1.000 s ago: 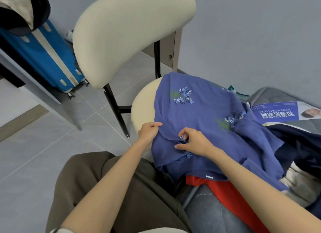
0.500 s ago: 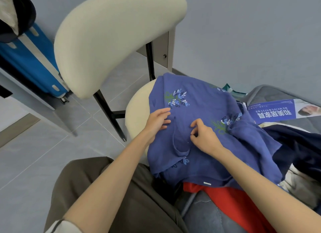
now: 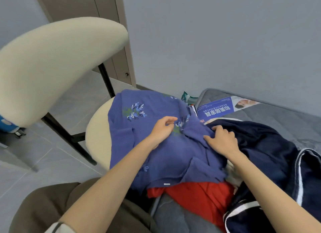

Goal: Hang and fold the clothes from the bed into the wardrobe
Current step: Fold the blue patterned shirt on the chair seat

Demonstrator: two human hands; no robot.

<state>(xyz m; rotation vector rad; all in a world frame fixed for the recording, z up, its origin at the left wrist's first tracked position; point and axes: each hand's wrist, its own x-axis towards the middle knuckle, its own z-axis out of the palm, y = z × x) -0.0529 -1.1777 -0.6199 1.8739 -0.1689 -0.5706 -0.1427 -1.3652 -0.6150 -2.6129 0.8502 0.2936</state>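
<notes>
Blue shirt lies over the cream chair seat and the bed edge, above a red garment. Our right hand grips its fold. Our left hand rests on it, curled; we cannot tell if it pinches.

A cream chair on black legs stands on the grey tiled floor, a blue suitcase behind it, and a blue leaflet lies near the wall.
</notes>
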